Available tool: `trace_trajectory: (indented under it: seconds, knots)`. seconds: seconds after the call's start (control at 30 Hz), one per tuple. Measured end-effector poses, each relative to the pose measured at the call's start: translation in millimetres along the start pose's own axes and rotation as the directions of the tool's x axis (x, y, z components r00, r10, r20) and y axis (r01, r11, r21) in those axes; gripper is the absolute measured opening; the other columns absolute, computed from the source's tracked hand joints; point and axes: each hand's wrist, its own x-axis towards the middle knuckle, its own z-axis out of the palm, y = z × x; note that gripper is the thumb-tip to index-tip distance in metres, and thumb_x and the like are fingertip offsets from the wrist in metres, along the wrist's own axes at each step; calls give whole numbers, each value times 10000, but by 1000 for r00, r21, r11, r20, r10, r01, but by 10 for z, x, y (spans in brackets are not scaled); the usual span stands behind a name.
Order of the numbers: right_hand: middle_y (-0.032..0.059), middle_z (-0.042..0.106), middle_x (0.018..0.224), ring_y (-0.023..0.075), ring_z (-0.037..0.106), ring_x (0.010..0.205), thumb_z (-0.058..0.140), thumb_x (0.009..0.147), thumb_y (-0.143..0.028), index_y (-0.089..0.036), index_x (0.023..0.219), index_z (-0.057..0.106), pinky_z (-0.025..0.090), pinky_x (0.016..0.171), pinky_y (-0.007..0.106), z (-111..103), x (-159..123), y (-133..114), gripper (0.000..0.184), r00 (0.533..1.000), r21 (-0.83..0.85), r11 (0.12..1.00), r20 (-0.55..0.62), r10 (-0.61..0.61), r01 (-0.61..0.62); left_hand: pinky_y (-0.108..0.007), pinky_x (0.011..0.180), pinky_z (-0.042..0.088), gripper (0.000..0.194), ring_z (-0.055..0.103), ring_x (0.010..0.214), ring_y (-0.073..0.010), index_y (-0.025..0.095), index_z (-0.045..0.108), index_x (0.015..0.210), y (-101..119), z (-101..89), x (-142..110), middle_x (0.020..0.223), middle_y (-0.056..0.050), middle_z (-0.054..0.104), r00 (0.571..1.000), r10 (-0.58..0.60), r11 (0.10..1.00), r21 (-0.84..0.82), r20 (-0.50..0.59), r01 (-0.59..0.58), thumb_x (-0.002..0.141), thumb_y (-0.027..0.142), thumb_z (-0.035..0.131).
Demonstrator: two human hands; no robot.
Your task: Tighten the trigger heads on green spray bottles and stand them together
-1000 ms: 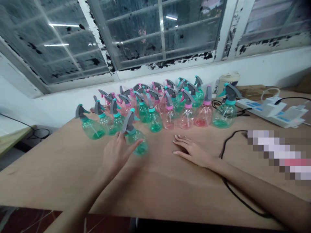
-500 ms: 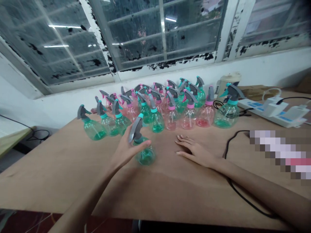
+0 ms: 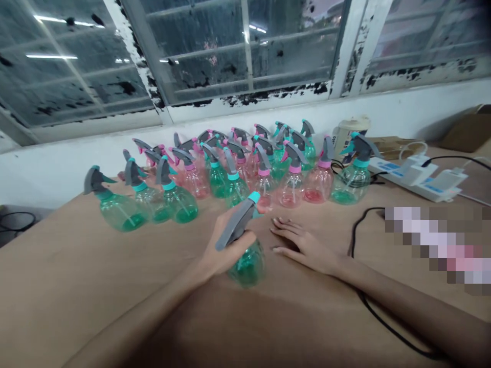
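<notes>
My left hand (image 3: 224, 250) grips a green spray bottle (image 3: 247, 263) around the neck, below its grey trigger head with a teal nozzle. The bottle leans, and green liquid shows in its base; whether it touches the table is unclear. My right hand (image 3: 303, 243) lies on the table just right of that bottle, fingers stretched out, holding nothing. Behind both hands stand several green and pink spray bottles in a cluster, among them a pink spray bottle (image 3: 290, 189) in front and a green spray bottle (image 3: 180, 204) to the left.
A white power strip (image 3: 418, 181) with plugged-in chargers lies at the right on the wooden table (image 3: 153, 276). Close to my right forearm runs a black cable (image 3: 355, 235). A coffee cup (image 3: 345, 134) stands by the wall, with a window above. A blurred patch covers the right edge.
My left hand has moved right and nearer to me with the green spray bottle, closer to my right hand. The right hand stays almost in place. The view has shifted slightly.
</notes>
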Motion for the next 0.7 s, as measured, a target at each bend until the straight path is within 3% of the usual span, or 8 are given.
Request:
trace_trajectory:
  seconds: [0.17,0.37,0.47,0.6,0.7]
  knots:
    - [99,431,1463,262,343,1384,444,908,-569,-180,1348,512,296,1146,495,-8,4,-5,591,1000,-9,1000,11,10,-10,-258,512,348,149,434,514,-138,228,551,815,49,57,99,587,52,459,997,52,996,-82,56,-47,684,210,483]
    - [104,411,1474,260,319,1396,420,919,-566,-162,1367,487,286,1150,493,-20,2,-18,607,999,-25,1000,40,21,-20,-270,563,376,135,473,555,-146,223,558,773,-13,62,95,652,27,522,980,159,976,-165,116,-139,674,191,472]
    - [107,416,1471,260,332,1390,420,919,-567,-159,1361,494,296,1145,492,-44,7,-42,606,998,-24,999,50,23,-22,-269,568,395,222,486,573,-148,229,607,842,-17,60,90,690,21,552,974,185,971,-177,133,-160,664,174,487]
    - [105,445,1453,261,363,1374,430,914,-569,-175,1356,502,316,1133,492,-70,9,-60,596,998,-18,999,50,42,-41,-248,506,368,317,437,542,-134,237,642,925,-6,55,100,626,40,509,980,142,973,-203,137,-113,665,150,482]
    - [103,438,1458,264,346,1382,442,910,-567,-181,1356,502,305,1136,500,-72,4,-54,593,998,-7,999,50,44,-44,-234,462,332,331,359,489,-110,252,644,944,-4,62,86,572,66,431,988,22,973,-229,153,14,662,143,509]
